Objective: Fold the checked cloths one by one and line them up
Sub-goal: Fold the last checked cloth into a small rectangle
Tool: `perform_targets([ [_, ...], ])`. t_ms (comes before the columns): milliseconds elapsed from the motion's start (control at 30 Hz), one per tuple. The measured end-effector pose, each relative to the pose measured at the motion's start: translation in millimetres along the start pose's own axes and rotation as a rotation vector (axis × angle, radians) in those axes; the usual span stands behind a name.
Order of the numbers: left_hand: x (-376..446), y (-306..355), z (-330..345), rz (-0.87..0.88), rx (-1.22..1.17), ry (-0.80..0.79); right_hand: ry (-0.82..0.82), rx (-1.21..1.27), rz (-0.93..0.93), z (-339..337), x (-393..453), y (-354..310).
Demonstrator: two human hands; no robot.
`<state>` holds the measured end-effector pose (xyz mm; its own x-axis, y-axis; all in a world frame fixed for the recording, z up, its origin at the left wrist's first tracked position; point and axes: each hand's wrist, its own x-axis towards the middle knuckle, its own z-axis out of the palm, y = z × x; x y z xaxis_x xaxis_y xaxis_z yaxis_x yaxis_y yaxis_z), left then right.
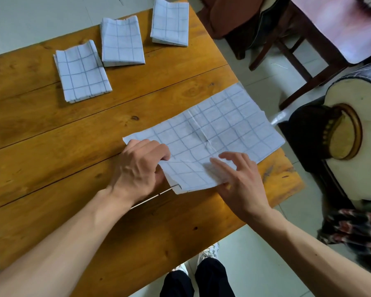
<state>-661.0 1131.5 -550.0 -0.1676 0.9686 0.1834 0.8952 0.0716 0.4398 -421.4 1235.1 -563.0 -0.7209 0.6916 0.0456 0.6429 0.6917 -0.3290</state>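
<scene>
Table [51, 129]: we are looking down on a wooden plank top that is filling most of the view, its right edge running diagonally from far centre to near right.
Open cloth [219, 127]: a pale checked cloth is lying spread at the right side of the table, its far right corner hanging just past the table edge; a crease is running across its middle, and its near left corner is lifting off the wood and turning over onto the rest of the cloth.
Chair [304, 39]: a dark wooden chair is standing on the tiled floor [255, 249] at far right, apart from the table.
Folded cloths: three are sitting in a slanted row at the far side of the table, well apart from the open one. The left folded cloth [81, 71] is nearest us, the middle folded cloth [122, 41] is just beside it and farther off, and the right folded cloth [169, 22] is lying at the far edge.
Left hand [137, 168]: we are seeing it knuckles up, fingers curling round the lifted near left edge of the open cloth and gripping it.
Right hand [238, 179]: fingers are lying spread and nearly straight, with the fingertips [214, 162] resting on the turned-over flap; the thumb seems to be touching the cloth's near edge, though we cannot tell if it is pinching.
</scene>
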Motion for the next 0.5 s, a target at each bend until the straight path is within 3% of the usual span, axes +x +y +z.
perform_targets([
  [167,-11,14,-19,0.131,0.048,-0.026,-0.002,-0.041,0.048,11,-7,8],
  [500,-43,39,-32,0.064,0.073,-0.070,0.054,-0.030,-0.131,16,49,8],
])
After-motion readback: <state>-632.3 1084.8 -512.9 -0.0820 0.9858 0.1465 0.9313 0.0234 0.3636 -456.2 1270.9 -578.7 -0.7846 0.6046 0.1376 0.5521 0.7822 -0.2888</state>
